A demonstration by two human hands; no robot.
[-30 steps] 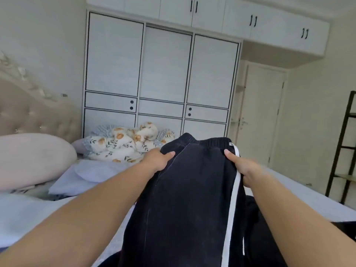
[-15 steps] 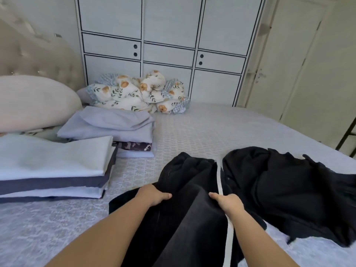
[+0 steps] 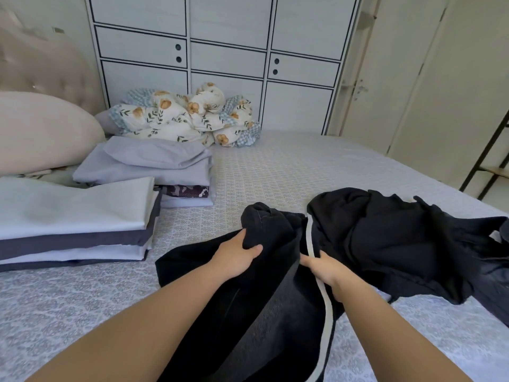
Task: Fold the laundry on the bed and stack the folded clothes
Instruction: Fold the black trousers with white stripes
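Note:
Black trousers with a white side stripe lie lengthwise on the bed in front of me. My left hand grips their left edge near the bunched waistband. My right hand pinches the right edge at the white stripe. A second, crumpled black garment lies just to the right, touching the trousers. Two stacks of folded clothes sit at the left: a near one of white and dark grey pieces and a farther one of pale lavender pieces.
A patterned grey bedsheet covers the bed. A beige pillow and a floral quilt bundle lie at the head end. White wardrobe doors stand behind; a dark shelf frame is at the right.
The trousers came down from being held up in the air onto the bed. Both hands kept their hold, and the waistband end now bunches on the sheet.

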